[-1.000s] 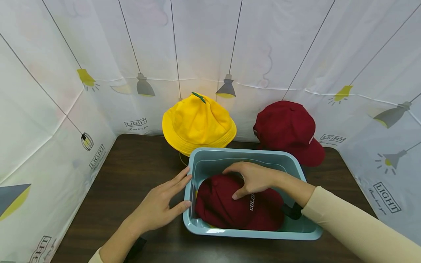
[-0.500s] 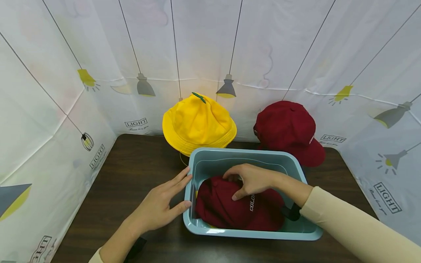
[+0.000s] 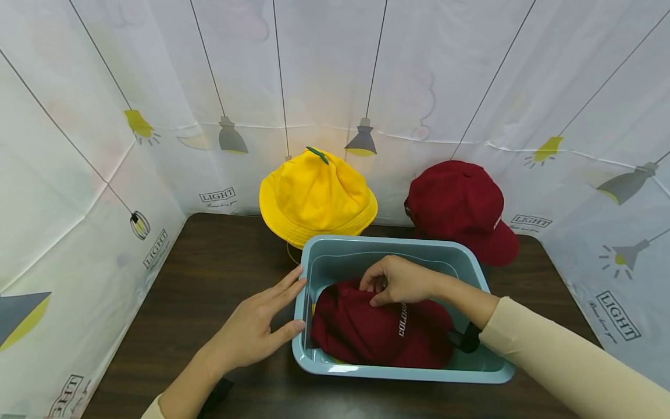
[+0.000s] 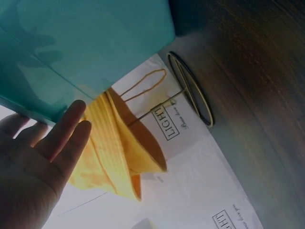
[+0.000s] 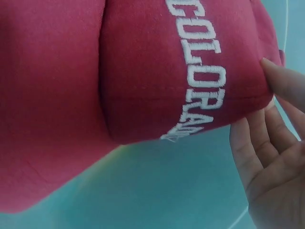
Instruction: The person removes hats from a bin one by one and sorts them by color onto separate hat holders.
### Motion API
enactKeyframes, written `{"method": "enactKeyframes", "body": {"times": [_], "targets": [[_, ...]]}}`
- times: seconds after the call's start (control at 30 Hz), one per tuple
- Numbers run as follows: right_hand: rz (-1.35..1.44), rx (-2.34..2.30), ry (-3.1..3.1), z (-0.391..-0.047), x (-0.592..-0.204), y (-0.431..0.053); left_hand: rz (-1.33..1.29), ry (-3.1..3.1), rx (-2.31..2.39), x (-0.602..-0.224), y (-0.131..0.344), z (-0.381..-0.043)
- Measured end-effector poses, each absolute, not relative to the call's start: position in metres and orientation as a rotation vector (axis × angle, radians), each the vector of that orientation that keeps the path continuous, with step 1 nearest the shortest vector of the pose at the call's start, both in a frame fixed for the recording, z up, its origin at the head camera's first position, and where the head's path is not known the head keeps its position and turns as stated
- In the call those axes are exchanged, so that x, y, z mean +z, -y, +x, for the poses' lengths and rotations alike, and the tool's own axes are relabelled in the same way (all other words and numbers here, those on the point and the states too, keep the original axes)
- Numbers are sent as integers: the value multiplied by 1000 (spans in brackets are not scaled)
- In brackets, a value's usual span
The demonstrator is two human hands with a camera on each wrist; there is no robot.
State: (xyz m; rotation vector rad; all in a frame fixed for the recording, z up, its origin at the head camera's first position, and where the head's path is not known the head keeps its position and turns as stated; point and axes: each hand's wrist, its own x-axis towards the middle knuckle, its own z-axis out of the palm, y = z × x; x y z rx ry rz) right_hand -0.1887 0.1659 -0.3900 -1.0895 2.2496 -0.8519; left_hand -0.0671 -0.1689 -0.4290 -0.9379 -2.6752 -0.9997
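A dark red baseball cap point(image 3: 366, 331) with white lettering lies inside a light blue plastic basin point(image 3: 398, 372). My right hand point(image 3: 402, 281) reaches over the basin and pinches the crown's far side between thumb and fingers. In the right wrist view the thumb lies on the outside of the cap point(image 5: 157, 90), and the other fingers go under its edge. My left hand point(image 3: 256, 326) has its fingers extended, their tips against the basin's left rim. A bit of yellow shows beneath the cap; what it belongs to is mostly hidden.
Behind the basin, a yellow bucket hat point(image 3: 316, 198) with a green sprout sits on a wire stand point(image 4: 193, 90). Another dark red cap point(image 3: 455, 203) stands at the back right. A printed white curtain point(image 3: 251, 70) encloses the dark wooden table point(image 3: 209, 267).
My right hand's fingers have drawn closer together, from lying spread on the crown to pinching its fabric. The left hand stays at the rim.
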Motion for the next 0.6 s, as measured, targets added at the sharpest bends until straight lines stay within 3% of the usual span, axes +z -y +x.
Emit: {"method": "enactKeyframes", "body": {"times": [0.6], "targets": [[-1209,-810,-2281,-185,-363,-170,-948,2655,-991,-431,169,-68]]}}
